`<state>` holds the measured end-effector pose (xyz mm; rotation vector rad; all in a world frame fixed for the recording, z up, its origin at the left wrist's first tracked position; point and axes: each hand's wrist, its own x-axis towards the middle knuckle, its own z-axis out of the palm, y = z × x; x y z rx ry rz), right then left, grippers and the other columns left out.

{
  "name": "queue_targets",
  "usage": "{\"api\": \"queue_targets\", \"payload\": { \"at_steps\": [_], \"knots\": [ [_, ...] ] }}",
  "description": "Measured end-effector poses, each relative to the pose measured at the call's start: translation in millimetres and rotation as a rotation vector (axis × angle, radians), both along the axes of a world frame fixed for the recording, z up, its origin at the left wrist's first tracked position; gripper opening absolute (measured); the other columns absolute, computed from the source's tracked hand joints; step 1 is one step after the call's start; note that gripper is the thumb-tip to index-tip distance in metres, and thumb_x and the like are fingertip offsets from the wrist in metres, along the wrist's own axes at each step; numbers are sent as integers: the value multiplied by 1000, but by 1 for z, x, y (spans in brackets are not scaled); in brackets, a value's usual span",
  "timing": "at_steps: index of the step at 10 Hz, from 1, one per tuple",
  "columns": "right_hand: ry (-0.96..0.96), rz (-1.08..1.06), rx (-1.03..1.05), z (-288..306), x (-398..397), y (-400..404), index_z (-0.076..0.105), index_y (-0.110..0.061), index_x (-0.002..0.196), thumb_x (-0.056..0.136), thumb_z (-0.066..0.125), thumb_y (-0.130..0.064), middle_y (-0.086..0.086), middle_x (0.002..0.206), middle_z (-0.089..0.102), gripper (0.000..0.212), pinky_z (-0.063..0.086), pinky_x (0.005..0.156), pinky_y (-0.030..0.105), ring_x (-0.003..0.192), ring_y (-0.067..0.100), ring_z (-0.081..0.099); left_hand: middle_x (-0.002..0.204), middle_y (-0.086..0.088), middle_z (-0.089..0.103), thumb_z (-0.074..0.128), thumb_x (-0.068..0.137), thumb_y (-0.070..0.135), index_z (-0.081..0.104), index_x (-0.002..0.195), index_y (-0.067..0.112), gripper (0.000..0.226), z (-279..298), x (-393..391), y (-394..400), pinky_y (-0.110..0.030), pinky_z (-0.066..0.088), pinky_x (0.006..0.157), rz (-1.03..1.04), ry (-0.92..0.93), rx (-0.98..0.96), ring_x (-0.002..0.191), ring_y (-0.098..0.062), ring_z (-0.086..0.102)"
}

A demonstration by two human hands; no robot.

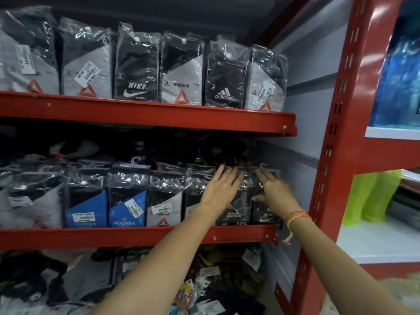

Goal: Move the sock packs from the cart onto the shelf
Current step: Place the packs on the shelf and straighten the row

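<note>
Clear-wrapped sock packs stand in a row on the red middle shelf [113, 237]. My left hand [221, 189] lies flat with its fingers spread on the front of a black adidas sock pack [236, 214]. My right hand [276, 192], with an orange thread band at the wrist, rests on the black Nike sock pack [263, 218] at the row's right end. Its fingers reach up to the pack's top and its thumb sticks out to the left. Neither hand is closed around a pack. The right hand is blurred. No cart is in view.
The upper red shelf [136, 112] holds another row of Reebok, Nike and adidas packs. Loose garments and tags are piled below the middle shelf [216, 276]. A red slotted upright [327, 169] stands just right of my right hand, with a white shelf unit [377, 244] beyond it.
</note>
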<state>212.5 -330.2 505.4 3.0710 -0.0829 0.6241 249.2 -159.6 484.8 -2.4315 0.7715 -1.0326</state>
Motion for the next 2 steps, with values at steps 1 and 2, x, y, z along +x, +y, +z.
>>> {"api": "queue_targets", "payload": {
  "at_steps": [1, 2],
  "knots": [
    [20, -77, -4, -3, -11, 16, -1, -10, 153, 92, 51, -52, 4, 163, -2, 91, 10, 110, 73, 149, 35, -6, 160, -14, 6, 56, 91, 35, -2, 149, 4, 88, 4, -11, 13, -46, -5, 117, -32, -59, 3, 148, -27, 9],
    [-127, -59, -17, -4, -26, 42, -6, -5, 152, 95, 40, -55, 11, 163, -6, 88, 5, 117, 65, 149, 27, -14, 158, -10, 20, 48, 84, 63, 13, 150, 4, 94, 14, -28, 44, -45, 7, 118, -34, -153, -54, 145, -23, 22]
  ]
}}
